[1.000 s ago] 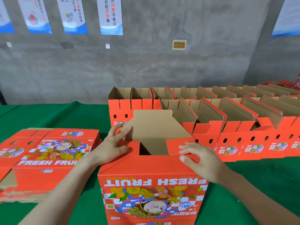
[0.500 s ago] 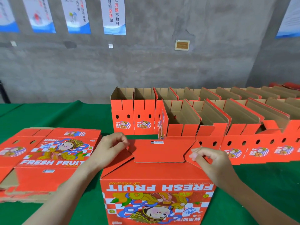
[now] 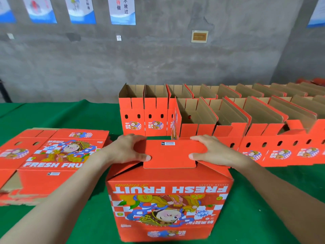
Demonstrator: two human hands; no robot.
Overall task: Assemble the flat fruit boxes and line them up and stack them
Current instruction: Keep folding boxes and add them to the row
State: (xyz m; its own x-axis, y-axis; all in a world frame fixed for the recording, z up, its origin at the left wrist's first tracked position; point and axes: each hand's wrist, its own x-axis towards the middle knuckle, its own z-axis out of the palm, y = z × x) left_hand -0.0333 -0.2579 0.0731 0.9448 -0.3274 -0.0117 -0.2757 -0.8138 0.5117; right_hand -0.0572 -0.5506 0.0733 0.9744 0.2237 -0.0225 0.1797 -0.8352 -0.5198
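An orange "FRESH FRUIT" box stands upside down on the green table right in front of me, its print inverted. Its broad bottom flap lies folded flat over the opening. My left hand presses on the flap's left edge, thumb on top and fingers curled over the far side. My right hand does the same on the right edge. A pile of flat unfolded boxes lies at the left. Two rows of assembled open boxes stand behind, running to the right.
The green table cloth covers the whole surface. A grey concrete wall with posters rises behind the table. The nearest assembled boxes stand just beyond the box I hold.
The big flap, upright with its brown inside showing a second ago, has come down flat over the opening. Both hands have shifted onto its left and right edges.
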